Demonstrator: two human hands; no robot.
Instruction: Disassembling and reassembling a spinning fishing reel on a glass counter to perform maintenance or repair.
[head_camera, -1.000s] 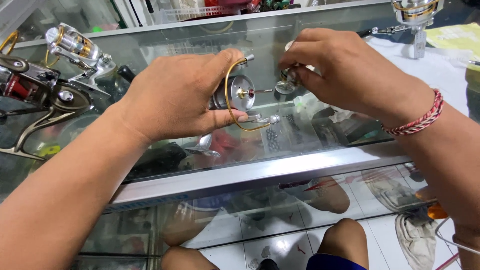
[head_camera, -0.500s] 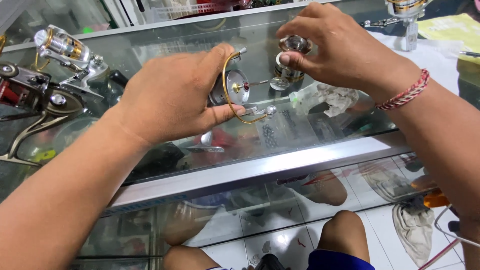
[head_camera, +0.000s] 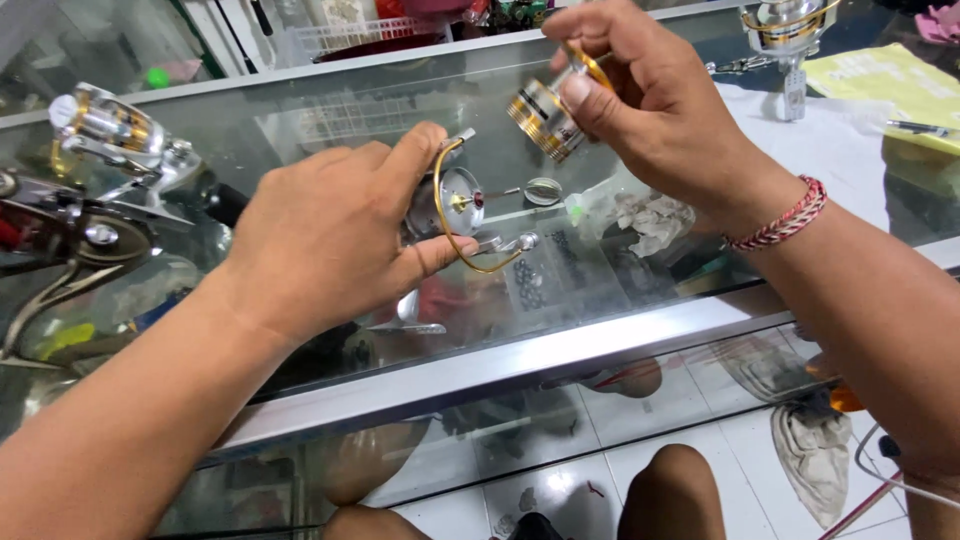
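My left hand grips the body of a silver fishing reel above a glass counter. The reel's gold bail wire curves out below my thumb and its bare shaft points right. My right hand is raised higher and to the right, pinching a silver and gold spool that is off the reel, clear of the shaft. A red and white braided band circles my right wrist. A small silver knob lies on the glass between the two hands.
Two more reels rest on the glass at the far left. Another reel stands at the back right beside a yellow paper and a white sheet. Small parts and crumpled cloth lie inside the case. My knees show below.
My right hand has pulled the spool off the reel's shaft and lifted it up and to the right. My left hand keeps holding the reel body in nearly the same place.
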